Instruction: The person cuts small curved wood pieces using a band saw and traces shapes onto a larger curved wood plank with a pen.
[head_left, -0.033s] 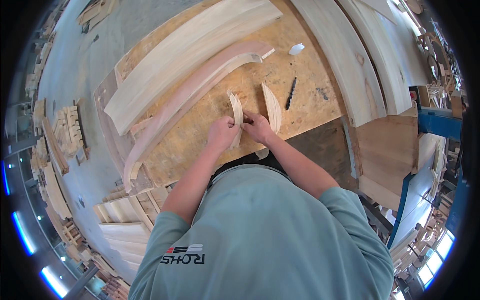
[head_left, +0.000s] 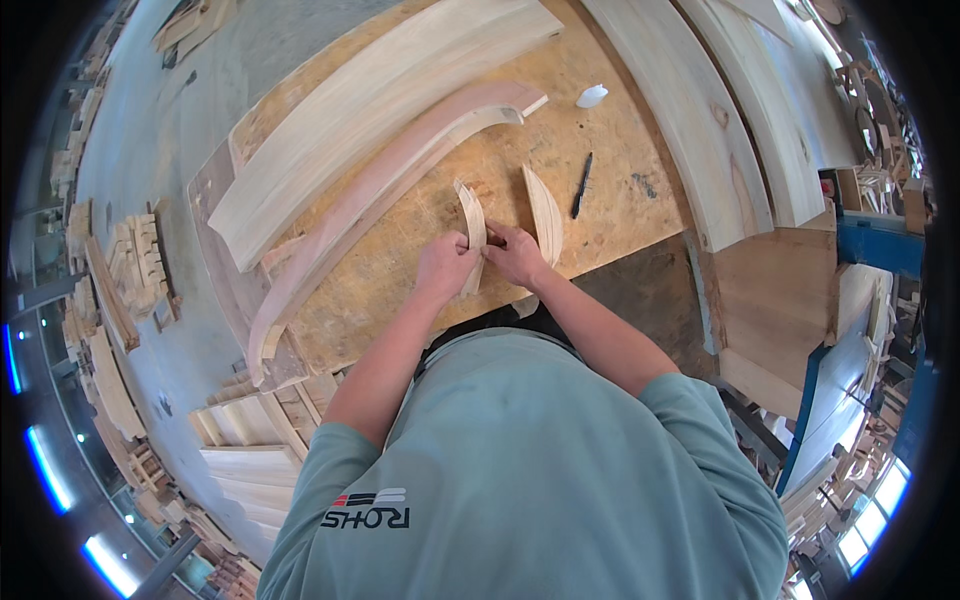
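Near the front of the workbench, a slim curved piece of pale wood [head_left: 473,212] stands between my two hands, its pointed end facing away from me. My left hand [head_left: 447,264] pinches it from the left side. On its other side my right hand [head_left: 517,257] is closed, with thumb and fingertips against the wood. Just right of that hand lies a second curved wooden piece [head_left: 543,213], apart from the first. The undersides of my fingers are hidden.
The worn plywood bench top [head_left: 375,290] carries a long curved wooden part [head_left: 365,195] and a wide bowed board [head_left: 375,125]. A black pen [head_left: 582,186] and small white bottle [head_left: 592,97] lie at the right. Long boards [head_left: 690,130] stand beyond its right edge. Wood stacks [head_left: 137,262] cover floor at left.
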